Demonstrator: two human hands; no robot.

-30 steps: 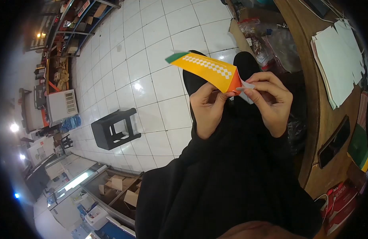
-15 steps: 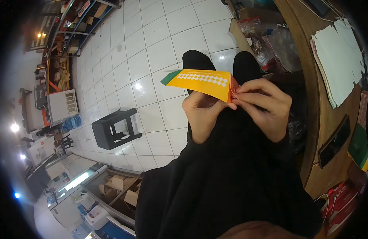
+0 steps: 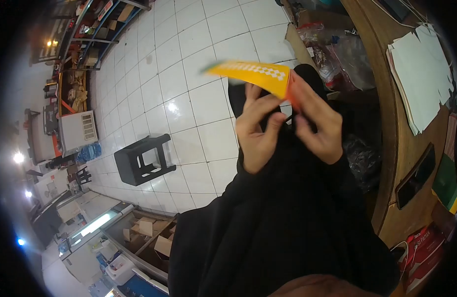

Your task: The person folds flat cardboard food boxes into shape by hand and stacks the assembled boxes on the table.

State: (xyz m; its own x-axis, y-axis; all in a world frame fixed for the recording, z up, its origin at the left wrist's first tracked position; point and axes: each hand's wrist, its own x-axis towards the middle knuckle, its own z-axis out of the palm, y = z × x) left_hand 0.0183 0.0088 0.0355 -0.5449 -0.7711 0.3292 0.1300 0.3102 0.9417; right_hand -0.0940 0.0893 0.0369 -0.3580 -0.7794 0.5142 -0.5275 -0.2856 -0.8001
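A yellow carton (image 3: 260, 76) with white diamond shapes, a green far end and an orange near end is held up above the lap, slightly blurred. My left hand (image 3: 258, 128) is under it, with fingers against its lower side and the thumb apart from it. At the orange end, the fingers of my right hand (image 3: 320, 121) press on the carton, while the thumb is lower and off it. The inner side of the carton cannot be seen.
A black stool (image 3: 144, 159) lies on the tiled floor at the left. On the wooden desk (image 3: 387, 198) at the right are a stack of white sheets (image 3: 419, 76) and a phone (image 3: 415, 176). Plastic bags (image 3: 349, 62) sit beside the desk.
The carton has risen and tilted. Both thumbs have come away from its orange end, and my right hand has shifted left, its fingers now stretched along that end.
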